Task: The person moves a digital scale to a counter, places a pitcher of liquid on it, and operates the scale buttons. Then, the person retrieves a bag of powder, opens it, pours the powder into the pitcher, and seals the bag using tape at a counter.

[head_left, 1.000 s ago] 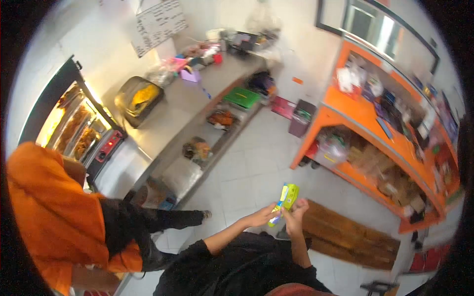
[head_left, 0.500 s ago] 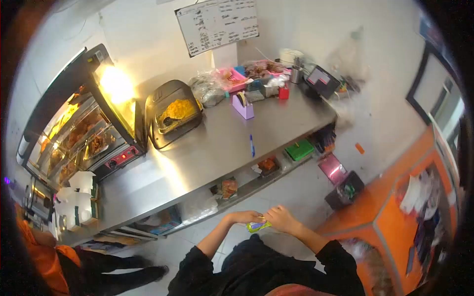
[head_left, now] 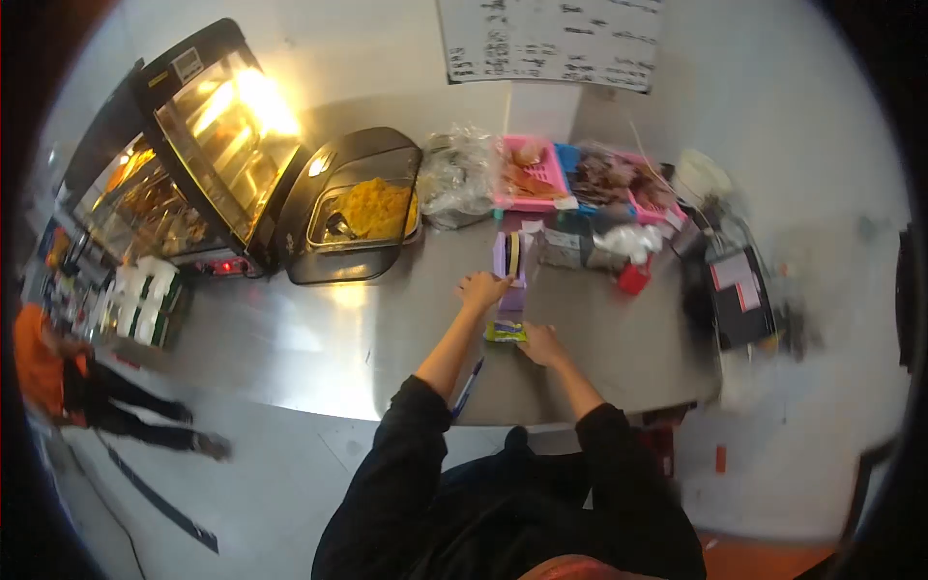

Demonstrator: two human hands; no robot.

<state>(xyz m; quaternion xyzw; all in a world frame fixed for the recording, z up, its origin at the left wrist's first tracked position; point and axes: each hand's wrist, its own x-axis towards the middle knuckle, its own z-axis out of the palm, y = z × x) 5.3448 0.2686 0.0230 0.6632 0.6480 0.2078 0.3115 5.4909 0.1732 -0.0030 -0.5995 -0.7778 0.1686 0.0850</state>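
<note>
On the steel counter stands a purple tape dispenser (head_left: 512, 301) with a roll of tape in it. My left hand (head_left: 483, 289) lies against its left side, fingers closed about its edge. Just in front of the dispenser, a small green and purple packet (head_left: 503, 333) is held at its right end by my right hand (head_left: 544, 346). The right fingertips are partly hidden behind the packet. A blue pen (head_left: 467, 388) lies near the counter's front edge, below my left forearm.
Left on the counter (head_left: 338, 319) are a lidded tray of yellow food (head_left: 372, 211) and a lit display warmer (head_left: 184, 164). Behind stand clear plastic bags (head_left: 459, 179) and pink baskets (head_left: 534, 174). A tablet (head_left: 742, 298) is at right. Another person (head_left: 68, 372) stands far left.
My view has turned toward the counter. Both hands came from in front of my body to above the counter; the left let go of the packet and reached the tape dispenser.
</note>
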